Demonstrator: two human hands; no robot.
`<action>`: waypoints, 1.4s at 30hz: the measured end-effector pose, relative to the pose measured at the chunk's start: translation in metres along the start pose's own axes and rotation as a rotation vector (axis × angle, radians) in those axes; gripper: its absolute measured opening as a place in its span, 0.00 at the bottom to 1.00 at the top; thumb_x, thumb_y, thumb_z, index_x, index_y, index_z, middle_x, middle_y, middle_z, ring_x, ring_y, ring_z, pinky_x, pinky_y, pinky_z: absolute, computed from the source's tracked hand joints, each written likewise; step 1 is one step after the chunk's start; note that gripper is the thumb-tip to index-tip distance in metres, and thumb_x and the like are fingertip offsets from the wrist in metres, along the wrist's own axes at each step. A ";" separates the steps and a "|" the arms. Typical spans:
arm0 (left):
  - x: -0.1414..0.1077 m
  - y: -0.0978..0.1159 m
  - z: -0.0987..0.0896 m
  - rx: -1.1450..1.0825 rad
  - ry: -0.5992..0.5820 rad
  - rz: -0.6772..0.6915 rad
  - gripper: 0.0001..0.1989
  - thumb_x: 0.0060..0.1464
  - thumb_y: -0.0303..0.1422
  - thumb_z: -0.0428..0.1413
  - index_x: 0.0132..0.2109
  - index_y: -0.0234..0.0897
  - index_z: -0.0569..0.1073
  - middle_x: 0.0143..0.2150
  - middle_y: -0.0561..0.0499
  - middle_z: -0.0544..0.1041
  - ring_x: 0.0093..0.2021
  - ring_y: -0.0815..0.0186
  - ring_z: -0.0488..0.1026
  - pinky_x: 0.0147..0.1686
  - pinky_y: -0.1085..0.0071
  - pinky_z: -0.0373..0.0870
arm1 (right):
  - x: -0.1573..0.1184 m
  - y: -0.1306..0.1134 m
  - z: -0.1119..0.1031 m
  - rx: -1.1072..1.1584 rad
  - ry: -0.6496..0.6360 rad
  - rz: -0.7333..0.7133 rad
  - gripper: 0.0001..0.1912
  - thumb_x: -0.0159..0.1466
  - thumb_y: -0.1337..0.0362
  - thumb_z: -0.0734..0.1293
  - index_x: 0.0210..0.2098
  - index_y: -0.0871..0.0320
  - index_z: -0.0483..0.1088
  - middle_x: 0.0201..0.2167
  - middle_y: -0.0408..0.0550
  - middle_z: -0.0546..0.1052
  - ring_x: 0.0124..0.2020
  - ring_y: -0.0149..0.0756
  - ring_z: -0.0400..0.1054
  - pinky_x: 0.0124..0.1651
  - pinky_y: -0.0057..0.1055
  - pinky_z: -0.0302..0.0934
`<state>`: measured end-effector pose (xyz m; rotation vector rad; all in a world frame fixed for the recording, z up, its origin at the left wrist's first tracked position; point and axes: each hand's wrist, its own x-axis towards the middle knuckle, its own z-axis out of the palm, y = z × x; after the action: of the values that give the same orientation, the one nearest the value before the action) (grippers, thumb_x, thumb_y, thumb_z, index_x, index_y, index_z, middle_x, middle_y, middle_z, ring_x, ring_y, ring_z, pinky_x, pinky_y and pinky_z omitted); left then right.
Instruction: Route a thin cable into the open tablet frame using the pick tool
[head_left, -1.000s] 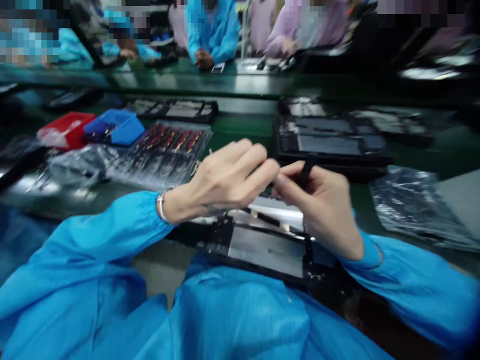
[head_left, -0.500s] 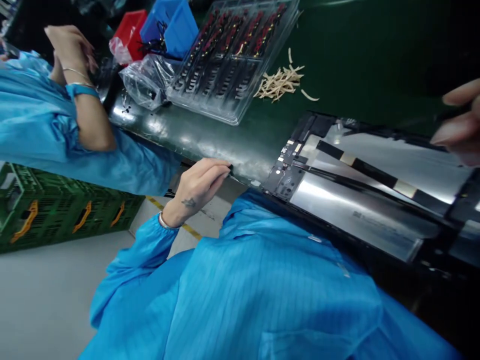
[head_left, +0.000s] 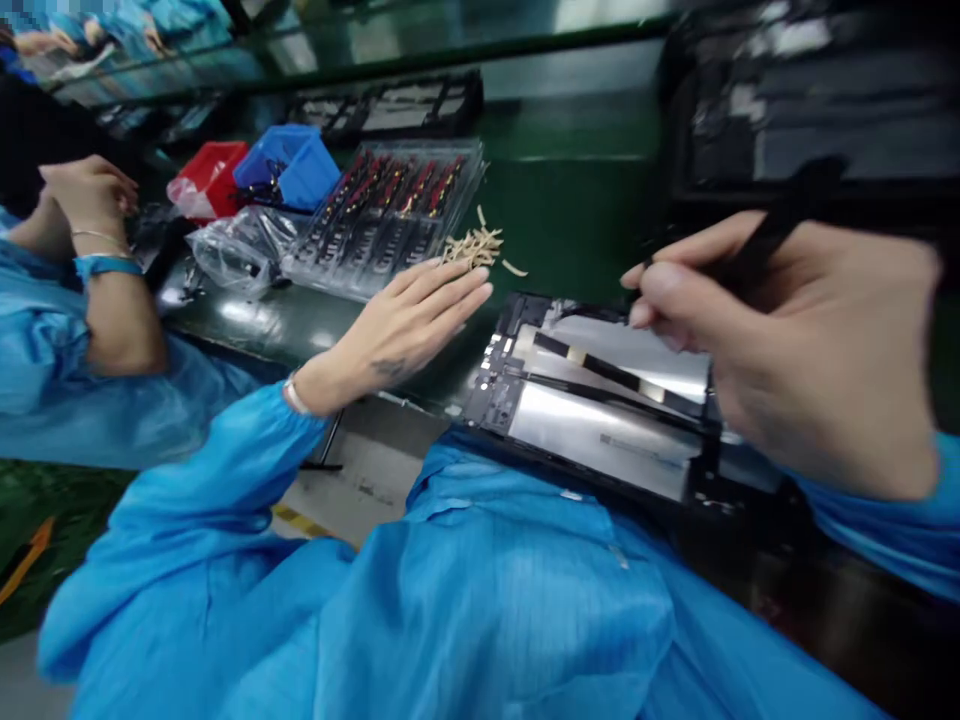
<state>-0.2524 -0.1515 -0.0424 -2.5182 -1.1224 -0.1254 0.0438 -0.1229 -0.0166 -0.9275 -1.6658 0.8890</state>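
An opened tablet, its silvery battery cells showing, lies at the table's near edge in front of me. My left hand is stretched out flat, palm down, left of the tablet. Its fingertips reach the near side of a pile of small pale strips; whether they touch it I cannot tell. Over the tablet's right part, my right hand is closed around black tweezers, partly hidden by the fingers and blurred. That hand covers part of the tablet's right end.
A clear tray of small wired parts stands beyond my left hand. Left of it are a plastic bag, a blue bin and a red bin. A co-worker's arm rests at left. Dark devices lie at the back right.
My left hand has gone from pinched fingers at the table edge to lying flat near the strips. My right hand has come further into view over the tablet. The view has shifted.
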 end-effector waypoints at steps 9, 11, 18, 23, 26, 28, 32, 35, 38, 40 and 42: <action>0.090 -0.054 0.045 0.146 0.083 0.191 0.17 0.67 0.30 0.51 0.60 0.30 0.72 0.67 0.40 0.68 0.71 0.52 0.60 0.68 0.53 0.58 | 0.017 0.001 -0.002 0.163 -0.039 0.138 0.07 0.62 0.63 0.72 0.30 0.60 0.75 0.22 0.41 0.75 0.21 0.24 0.59 0.26 0.28 0.54; 0.096 -0.044 0.030 0.173 0.263 0.184 0.15 0.68 0.29 0.51 0.57 0.30 0.73 0.61 0.39 0.74 0.61 0.53 0.71 0.56 0.57 0.67 | 0.020 0.002 -0.004 0.224 -0.027 0.154 0.09 0.62 0.62 0.72 0.29 0.60 0.74 0.22 0.41 0.74 0.21 0.23 0.58 0.25 0.27 0.53; 0.126 0.018 -0.022 0.247 0.652 0.275 0.15 0.67 0.39 0.54 0.32 0.36 0.72 0.24 0.53 0.64 0.26 0.65 0.61 0.26 0.65 0.55 | 0.024 0.004 -0.007 0.278 0.077 0.102 0.09 0.64 0.60 0.72 0.30 0.59 0.75 0.24 0.42 0.75 0.22 0.24 0.58 0.26 0.27 0.54; 0.134 0.022 -0.020 0.180 0.685 0.218 0.15 0.65 0.27 0.54 0.28 0.37 0.69 0.22 0.54 0.65 0.24 0.67 0.60 0.25 0.65 0.54 | 0.023 0.007 -0.007 0.277 0.073 0.047 0.15 0.67 0.52 0.69 0.34 0.58 0.75 0.27 0.43 0.75 0.23 0.26 0.59 0.28 0.29 0.55; 0.132 0.018 -0.018 -0.361 0.637 0.023 0.09 0.65 0.30 0.56 0.34 0.34 0.76 0.26 0.54 0.74 0.25 0.71 0.64 0.25 0.70 0.58 | 0.027 0.010 -0.010 0.168 0.068 -0.036 0.18 0.69 0.49 0.66 0.36 0.58 0.76 0.30 0.44 0.75 0.28 0.27 0.61 0.32 0.30 0.57; 0.130 0.019 -0.020 -0.792 0.569 -0.150 0.10 0.65 0.34 0.57 0.37 0.34 0.78 0.28 0.53 0.76 0.24 0.73 0.63 0.23 0.74 0.56 | 0.029 0.012 -0.013 0.056 0.023 -0.074 0.15 0.67 0.52 0.69 0.36 0.58 0.77 0.29 0.43 0.74 0.30 0.28 0.63 0.34 0.30 0.57; 0.126 0.025 -0.026 -1.207 0.500 -0.340 0.13 0.61 0.40 0.61 0.36 0.34 0.81 0.23 0.55 0.69 0.21 0.75 0.56 0.19 0.75 0.48 | 0.030 0.016 -0.015 -0.011 -0.042 -0.095 0.09 0.64 0.58 0.73 0.35 0.58 0.77 0.27 0.41 0.72 0.28 0.28 0.61 0.32 0.30 0.55; 0.124 0.030 -0.026 -1.314 0.487 -0.382 0.12 0.60 0.40 0.62 0.36 0.35 0.82 0.20 0.56 0.63 0.21 0.75 0.53 0.19 0.75 0.46 | 0.029 0.020 -0.013 -0.051 -0.024 -0.125 0.07 0.64 0.61 0.72 0.34 0.58 0.77 0.28 0.41 0.74 0.29 0.28 0.62 0.33 0.30 0.55; 0.119 0.034 -0.026 -1.324 0.471 -0.398 0.12 0.60 0.40 0.62 0.36 0.35 0.82 0.19 0.57 0.61 0.21 0.75 0.54 0.19 0.75 0.46 | 0.027 0.021 -0.009 -0.096 -0.028 -0.131 0.06 0.64 0.61 0.72 0.33 0.57 0.76 0.29 0.42 0.75 0.30 0.30 0.64 0.34 0.31 0.56; 0.113 0.035 -0.025 -1.263 0.458 -0.384 0.12 0.61 0.40 0.61 0.37 0.36 0.83 0.18 0.57 0.61 0.20 0.75 0.55 0.18 0.75 0.48 | 0.024 0.019 -0.009 -0.124 -0.026 -0.139 0.08 0.65 0.60 0.71 0.32 0.57 0.75 0.28 0.42 0.74 0.30 0.31 0.64 0.34 0.31 0.57; 0.105 0.034 -0.024 -1.136 0.432 -0.339 0.12 0.64 0.40 0.58 0.41 0.37 0.83 0.18 0.57 0.64 0.19 0.74 0.59 0.19 0.75 0.51 | 0.021 0.015 -0.011 -0.159 -0.015 -0.165 0.09 0.66 0.59 0.70 0.32 0.56 0.73 0.28 0.42 0.73 0.31 0.32 0.65 0.35 0.32 0.57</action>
<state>-0.1542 -0.1076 -0.0065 -2.8298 -1.5135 -1.7279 0.0528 -0.0967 -0.0187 -0.8759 -1.8177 0.6615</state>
